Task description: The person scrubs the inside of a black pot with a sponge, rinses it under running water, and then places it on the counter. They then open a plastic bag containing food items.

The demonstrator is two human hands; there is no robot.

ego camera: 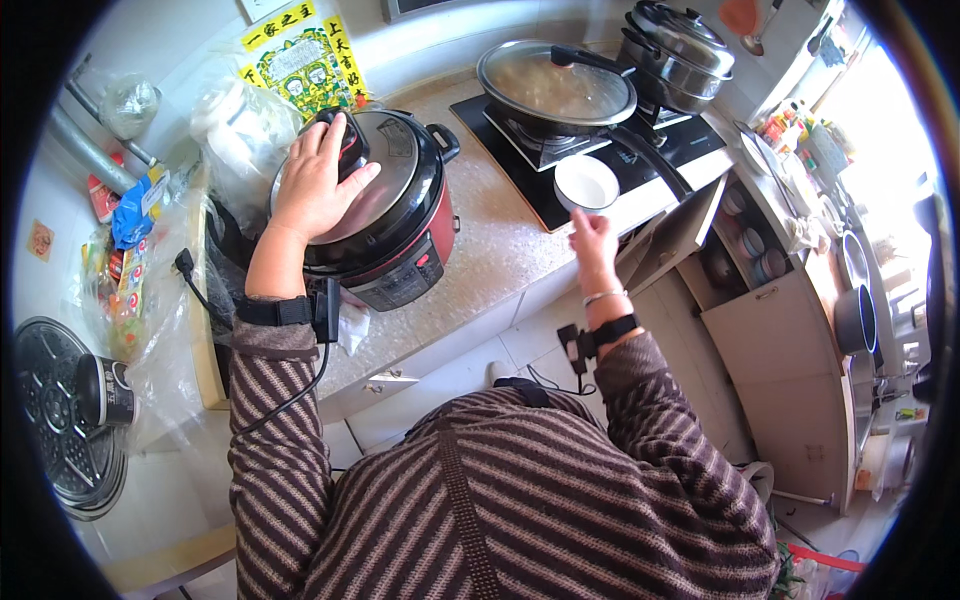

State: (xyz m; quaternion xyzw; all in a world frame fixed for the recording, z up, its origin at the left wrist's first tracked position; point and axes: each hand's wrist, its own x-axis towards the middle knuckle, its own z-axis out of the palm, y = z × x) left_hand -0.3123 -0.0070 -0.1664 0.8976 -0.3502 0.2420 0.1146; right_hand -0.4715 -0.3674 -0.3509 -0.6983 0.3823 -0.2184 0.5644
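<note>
My left hand point(319, 176) rests on the black lid handle point(349, 146) of a red and black electric pressure cooker point(420, 259), its fingers over the top. The cooker's lid is on. In my right hand point(592, 232) is the near rim of a small white bowl point(586, 184), which appears empty and is held over the front edge of the gas hob. Beyond the bowl, a wok with a glass lid point(555, 86) sits on the left burner, with food blurred under the glass.
A stacked steel steamer pot point(675, 60) stands on the hob's far burner. The wok's long handle point(652, 161) reaches toward the front edge. Below it, a cabinet door point(679, 232) hangs open. Plastic bags point(240, 150) crowd the cooker's left side, near a loose black plug point(184, 262).
</note>
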